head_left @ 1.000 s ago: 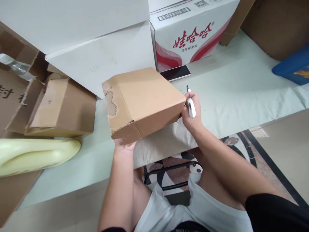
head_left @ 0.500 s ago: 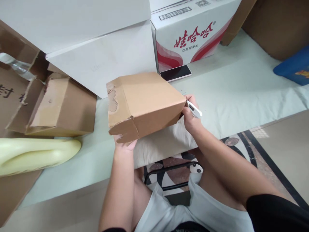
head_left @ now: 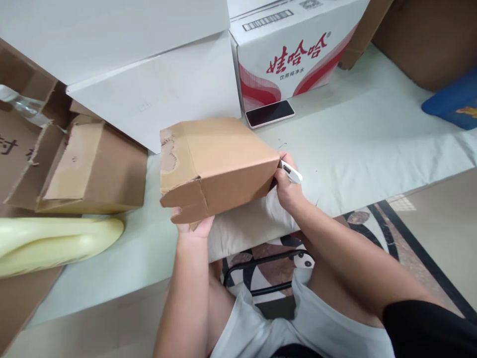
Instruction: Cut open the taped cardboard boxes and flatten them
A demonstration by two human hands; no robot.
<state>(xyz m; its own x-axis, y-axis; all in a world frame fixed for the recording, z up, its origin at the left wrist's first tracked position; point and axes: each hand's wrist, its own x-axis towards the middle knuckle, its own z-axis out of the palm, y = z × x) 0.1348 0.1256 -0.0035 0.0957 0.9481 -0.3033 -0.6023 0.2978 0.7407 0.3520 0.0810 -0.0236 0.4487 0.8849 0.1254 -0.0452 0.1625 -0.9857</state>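
A brown cardboard box [head_left: 227, 154] is held tilted above the cloth-covered table, with a torn flap at its left end. My left hand [head_left: 196, 227] supports that end from below, and most of its fingers are hidden behind the cardboard. At the opposite end, my right hand [head_left: 286, 186] is closed around a white utility knife [head_left: 291, 172], whose handle sticks out between thumb and fingers. The knife's front end meets the box's right corner. Its blade is hidden from view.
Large white boxes [head_left: 156, 94] and a printed water carton [head_left: 294, 54] line the back, with a phone [head_left: 270, 114] before the carton. An opened brown box [head_left: 112, 169] and a pale yellow object [head_left: 74, 241] stand left. A blue container [head_left: 452, 102] is at right.
The box and both hands sit slightly further left and lower in view. The whole scene has also shifted a little, and both holds look the same.
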